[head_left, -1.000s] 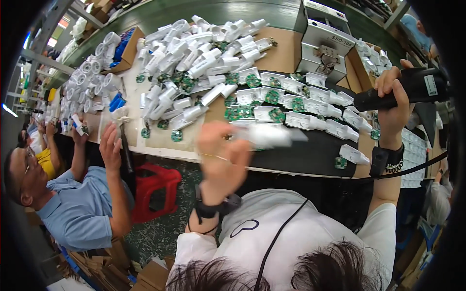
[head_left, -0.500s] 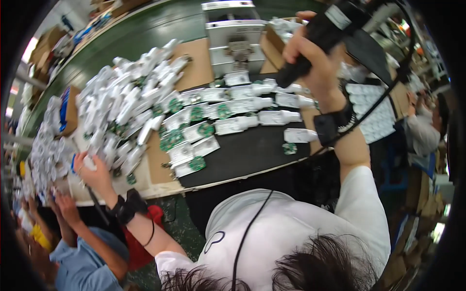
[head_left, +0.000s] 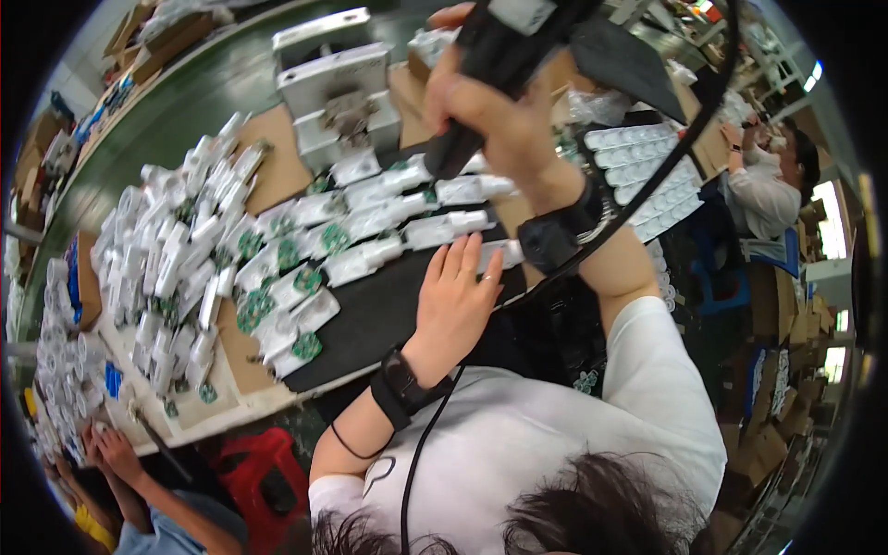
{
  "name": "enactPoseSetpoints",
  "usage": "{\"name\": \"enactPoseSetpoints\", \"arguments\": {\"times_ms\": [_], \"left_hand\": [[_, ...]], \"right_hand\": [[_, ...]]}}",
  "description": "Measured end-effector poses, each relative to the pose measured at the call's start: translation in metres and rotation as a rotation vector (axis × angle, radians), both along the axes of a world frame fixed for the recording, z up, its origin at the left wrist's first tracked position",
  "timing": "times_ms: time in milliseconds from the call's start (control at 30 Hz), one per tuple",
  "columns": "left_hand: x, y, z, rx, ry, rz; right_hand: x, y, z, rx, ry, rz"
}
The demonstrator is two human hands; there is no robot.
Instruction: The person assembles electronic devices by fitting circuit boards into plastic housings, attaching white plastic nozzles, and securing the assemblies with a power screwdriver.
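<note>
My right hand point(head_left: 507, 125) is closed around a black corded handheld tool point(head_left: 495, 55), held above the far side of the black mat point(head_left: 365, 328); its narrow end points down toward the housings. My left hand point(head_left: 455, 305) lies palm down over the mat's right part, fingers stretched. Its fingertips reach a white plastic housing point(head_left: 449, 228) in the nearest row, and the hand partly covers another housing point(head_left: 507, 254). Rows of similar white housings point(head_left: 365, 261) lie on the mat, several with a round green circuit board point(head_left: 306, 346) at one end.
A big heap of white housings point(head_left: 171, 250) covers the table's left side. Behind the mat stands a white boxy fixture point(head_left: 338, 83). White round parts point(head_left: 643, 171) lie in rows at the right. Co-workers sit left and right; a red stool point(head_left: 264, 472) stands below the table edge.
My left hand has moved right from the heap to the mat, its fingers now stretched out. My right hand still grips the black tool. The whole view has shifted.
</note>
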State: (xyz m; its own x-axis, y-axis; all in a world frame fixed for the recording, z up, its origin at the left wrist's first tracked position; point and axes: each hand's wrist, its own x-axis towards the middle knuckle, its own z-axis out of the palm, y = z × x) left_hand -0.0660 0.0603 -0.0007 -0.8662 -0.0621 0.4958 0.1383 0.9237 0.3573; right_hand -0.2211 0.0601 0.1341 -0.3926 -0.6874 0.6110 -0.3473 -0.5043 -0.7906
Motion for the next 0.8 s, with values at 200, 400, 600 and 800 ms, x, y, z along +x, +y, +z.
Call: {"name": "enactPoseSetpoints", "arguments": {"times_ms": [200, 400, 600, 800], "left_hand": [[-0.003, 0.005, -0.017, -0.015, 0.014, -0.015], [-0.010, 0.006, -0.028, -0.066, 0.020, 0.013], [-0.005, 0.006, -0.023, 0.019, -0.038, 0.008], [0.040, -0.010, -0.001, 0.131, -0.117, 0.002]], "right_hand": [[-0.010, -0.003, -0.026, 0.082, -0.131, -0.047], [-0.008, 0.000, -0.021, 0.065, -0.125, -0.031], [-0.005, -0.006, -0.020, 0.032, -0.165, 0.020], [-0.005, -0.009, -0.019, 0.031, -0.129, 0.008]]}}
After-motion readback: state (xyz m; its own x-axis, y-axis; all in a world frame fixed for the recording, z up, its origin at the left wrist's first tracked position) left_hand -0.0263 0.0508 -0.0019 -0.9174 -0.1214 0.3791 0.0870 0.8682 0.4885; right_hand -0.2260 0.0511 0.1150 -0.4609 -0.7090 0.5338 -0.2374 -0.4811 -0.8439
